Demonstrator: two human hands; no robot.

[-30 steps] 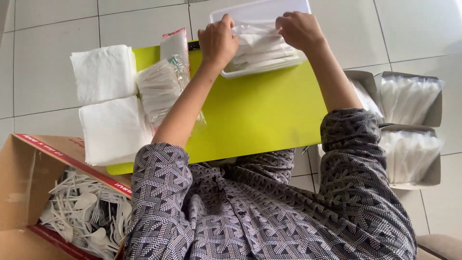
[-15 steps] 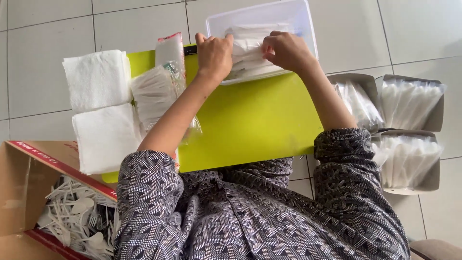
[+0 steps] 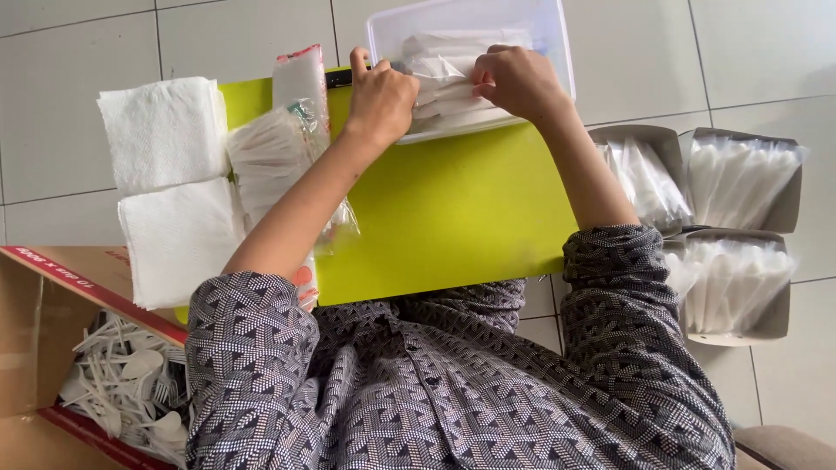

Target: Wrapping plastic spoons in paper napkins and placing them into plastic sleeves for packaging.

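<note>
A white tiled floor (image 3: 78, 157) fills the frame, and over its middle lies a lime-green bench (image 3: 453, 218), with the person's patterned grey sleeves along the bottom edge. At lower left an open cardboard box (image 3: 43, 348) holds a heap of white plastic cutlery (image 3: 131, 383). Left of centre, two stacks of white paper napkins (image 3: 165, 187) sit one above the other at the bench's left edge. At right, grey cardboard trays (image 3: 740, 235) carry bundles of clear-wrapped white cutlery, standing on the floor just beside the bench. At top centre a clear plastic tub (image 3: 553, 35) rests on the far edge of the bench, filled with white wrapped packets (image 3: 444, 83). Between the napkins and the tub lies a clear bag (image 3: 279, 152) of thin white sticks, partly under the left forearm. Both hands are at the tub: the left hand (image 3: 380, 97) is curled shut at the packets' left end with its thumb raised, and the right hand (image 3: 515, 80) is closed with its fingertips pinching the packets near the middle of the tub, the two hands near each other but apart.
</note>
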